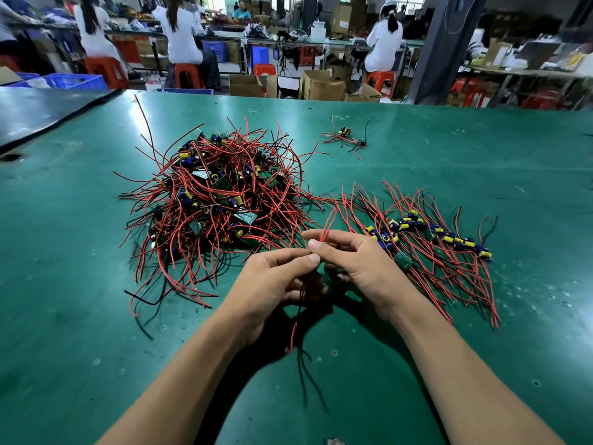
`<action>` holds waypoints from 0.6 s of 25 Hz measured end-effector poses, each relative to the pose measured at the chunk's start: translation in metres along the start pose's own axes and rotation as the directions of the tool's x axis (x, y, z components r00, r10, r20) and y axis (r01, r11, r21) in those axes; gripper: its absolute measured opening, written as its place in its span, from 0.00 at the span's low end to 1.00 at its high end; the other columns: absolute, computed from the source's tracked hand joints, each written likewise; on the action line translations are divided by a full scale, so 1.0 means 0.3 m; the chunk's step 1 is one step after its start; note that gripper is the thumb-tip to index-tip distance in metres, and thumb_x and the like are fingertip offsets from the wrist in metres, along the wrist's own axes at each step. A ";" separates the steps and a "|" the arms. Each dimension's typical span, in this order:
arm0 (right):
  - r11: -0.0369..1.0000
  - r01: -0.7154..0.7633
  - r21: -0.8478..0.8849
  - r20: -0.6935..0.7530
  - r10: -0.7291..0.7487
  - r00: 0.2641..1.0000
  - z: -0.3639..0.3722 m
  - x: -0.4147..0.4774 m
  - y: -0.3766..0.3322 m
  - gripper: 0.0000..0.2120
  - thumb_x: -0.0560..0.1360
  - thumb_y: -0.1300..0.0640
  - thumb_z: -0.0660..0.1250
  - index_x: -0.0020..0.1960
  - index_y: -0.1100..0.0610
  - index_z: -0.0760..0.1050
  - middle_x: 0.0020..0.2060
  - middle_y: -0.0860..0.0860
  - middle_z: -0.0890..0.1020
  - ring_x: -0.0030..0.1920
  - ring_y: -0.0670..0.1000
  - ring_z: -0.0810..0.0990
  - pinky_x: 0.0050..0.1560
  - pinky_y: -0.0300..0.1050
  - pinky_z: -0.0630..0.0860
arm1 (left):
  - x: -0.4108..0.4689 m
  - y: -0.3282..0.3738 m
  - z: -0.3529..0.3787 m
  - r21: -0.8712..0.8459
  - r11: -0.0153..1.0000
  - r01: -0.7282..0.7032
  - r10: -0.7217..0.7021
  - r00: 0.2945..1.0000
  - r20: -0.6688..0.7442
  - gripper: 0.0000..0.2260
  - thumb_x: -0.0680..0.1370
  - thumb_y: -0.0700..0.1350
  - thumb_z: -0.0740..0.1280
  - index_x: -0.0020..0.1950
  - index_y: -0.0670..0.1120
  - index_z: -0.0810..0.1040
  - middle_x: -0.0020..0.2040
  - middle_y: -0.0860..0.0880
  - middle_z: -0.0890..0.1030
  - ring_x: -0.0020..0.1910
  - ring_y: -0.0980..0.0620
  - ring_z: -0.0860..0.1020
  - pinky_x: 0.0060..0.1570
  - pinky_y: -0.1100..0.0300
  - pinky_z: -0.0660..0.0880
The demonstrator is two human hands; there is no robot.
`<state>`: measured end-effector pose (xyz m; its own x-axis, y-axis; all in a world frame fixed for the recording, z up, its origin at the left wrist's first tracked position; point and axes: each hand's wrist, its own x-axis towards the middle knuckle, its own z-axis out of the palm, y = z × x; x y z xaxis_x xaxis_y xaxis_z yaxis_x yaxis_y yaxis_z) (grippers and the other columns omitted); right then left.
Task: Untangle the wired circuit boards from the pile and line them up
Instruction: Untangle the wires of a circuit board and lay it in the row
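Note:
A big tangled pile (pixel 218 200) of small green circuit boards with red and black wires lies on the green table (pixel 64 284), left of centre. To its right a row of lined-up boards (pixel 426 232) runs diagonally, wires fanned out on both sides. Just in front of the pile my left hand (pixel 272 284) and my right hand (pixel 356 261) meet, and both pinch the wires of one wired board (pixel 298 316). Its red wires stick up past my fingers and red and black ones hang below. The board itself is hidden between my hands.
Two or three loose wired boards (pixel 348 138) lie apart at the far middle of the table. A dark mat (pixel 38 110) covers the far left corner. Beyond the table's far edge are seated people in white, red stools and cardboard boxes.

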<state>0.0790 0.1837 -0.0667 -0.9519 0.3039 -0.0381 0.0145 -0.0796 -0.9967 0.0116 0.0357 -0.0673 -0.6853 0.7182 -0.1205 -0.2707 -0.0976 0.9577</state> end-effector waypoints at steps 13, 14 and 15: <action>0.998 -0.066 0.024 0.096 0.063 0.993 0.038 0.000 0.007 0.15 0.80 0.47 0.67 0.57 0.55 0.85 0.52 0.56 0.87 0.51 0.54 0.85 0.51 0.47 0.83 | -0.003 -0.002 0.020 0.013 0.995 -0.094 0.095 0.992 -0.078 0.10 0.78 0.35 0.66 0.41 0.42 0.86 0.46 0.49 0.84 0.34 0.53 0.81 0.31 0.62 0.80; 0.998 -0.054 -0.009 0.076 0.055 0.996 0.039 0.000 0.009 0.15 0.80 0.45 0.67 0.56 0.53 0.85 0.51 0.55 0.87 0.50 0.53 0.85 0.46 0.45 0.82 | -0.003 0.001 0.021 0.000 0.996 -0.085 0.085 0.993 -0.082 0.10 0.78 0.35 0.66 0.41 0.42 0.86 0.46 0.48 0.84 0.33 0.52 0.81 0.31 0.61 0.80; 0.998 -0.036 -0.043 0.051 0.038 0.998 0.040 0.002 0.013 0.15 0.79 0.43 0.67 0.56 0.52 0.85 0.51 0.54 0.87 0.48 0.52 0.85 0.43 0.44 0.81 | -0.005 0.004 0.020 -0.007 0.997 -0.075 0.074 0.993 -0.090 0.09 0.78 0.35 0.66 0.42 0.41 0.86 0.44 0.46 0.84 0.31 0.50 0.81 0.30 0.59 0.80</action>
<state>0.0747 0.1721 -0.0698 -0.9652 0.2514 -0.0721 0.0616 -0.0495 -0.9969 0.0163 0.0387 -0.0643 -0.7614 0.6443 -0.0720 -0.2232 -0.1563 0.9621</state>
